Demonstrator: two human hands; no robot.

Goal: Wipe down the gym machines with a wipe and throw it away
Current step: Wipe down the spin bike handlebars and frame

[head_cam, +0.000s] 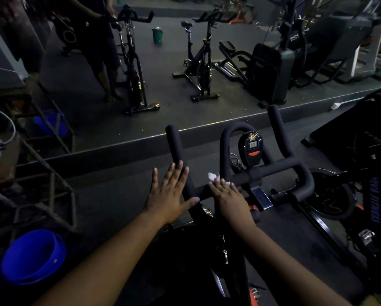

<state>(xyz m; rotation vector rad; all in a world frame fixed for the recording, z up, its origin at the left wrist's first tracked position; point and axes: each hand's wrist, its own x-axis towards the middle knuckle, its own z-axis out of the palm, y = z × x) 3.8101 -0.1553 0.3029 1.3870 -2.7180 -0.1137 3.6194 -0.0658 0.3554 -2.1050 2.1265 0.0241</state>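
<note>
A black spin bike stands right in front of me, its padded handlebar (271, 173) running across the middle of the view. My right hand (229, 195) lies on the crossbar with a white wipe (213, 176) under its fingers; the wipe pokes out past the fingertips. My left hand (171, 191) is spread flat with straight fingers against the left upright grip (175, 144). A small console (253, 149) with a lit display sits inside the handlebar loop.
A blue bucket (33, 256) sits on the floor at lower left beside a metal frame (52, 184). A wall mirror ahead reflects bikes, a person and a green bin (157, 35). Another machine (362, 151) stands close on the right.
</note>
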